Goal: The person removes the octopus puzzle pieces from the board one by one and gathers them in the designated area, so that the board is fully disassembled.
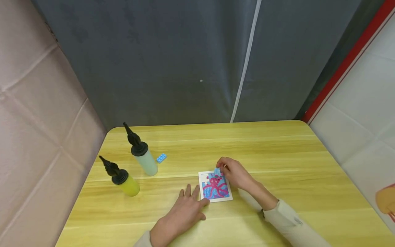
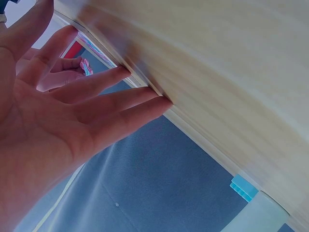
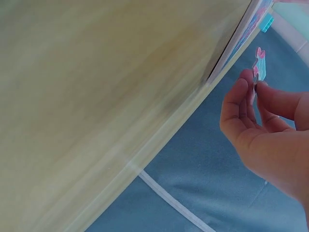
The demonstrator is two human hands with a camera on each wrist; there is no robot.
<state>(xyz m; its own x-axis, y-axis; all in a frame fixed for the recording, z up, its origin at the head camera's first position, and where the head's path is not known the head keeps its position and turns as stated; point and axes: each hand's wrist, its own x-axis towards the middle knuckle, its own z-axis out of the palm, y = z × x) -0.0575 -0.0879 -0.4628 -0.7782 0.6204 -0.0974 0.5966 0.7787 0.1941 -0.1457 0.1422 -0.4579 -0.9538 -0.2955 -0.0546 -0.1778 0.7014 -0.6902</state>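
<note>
The person's right hand (image 1: 237, 174) pinches a small puzzle piece (image 1: 217, 172) between thumb and fingertips. The piece juts beyond the fingertips, its visible length running away from the pinch, and hovers by the far edge of the puzzle board (image 1: 222, 199). That board is nearly square, so I can't pick out a long axis; its pink octopus (image 1: 214, 186) has its head towards the curtain (image 1: 166, 68) and its arms towards the person. The left hand (image 1: 185, 209) grasps nothing: fingers straight and spread just left of the board, thumb at its near left corner. Beneath lies a yellow wood-grain table (image 1: 271, 151). Farther left stand 2 black-topped bottles, a pale bottle (image 1: 147, 163) and a yellow bottle (image 1: 130, 186), with 1 blue toy brick (image 1: 161, 158) beside the pale bottle. The curtain, dark grey, hangs behind the table.
</note>
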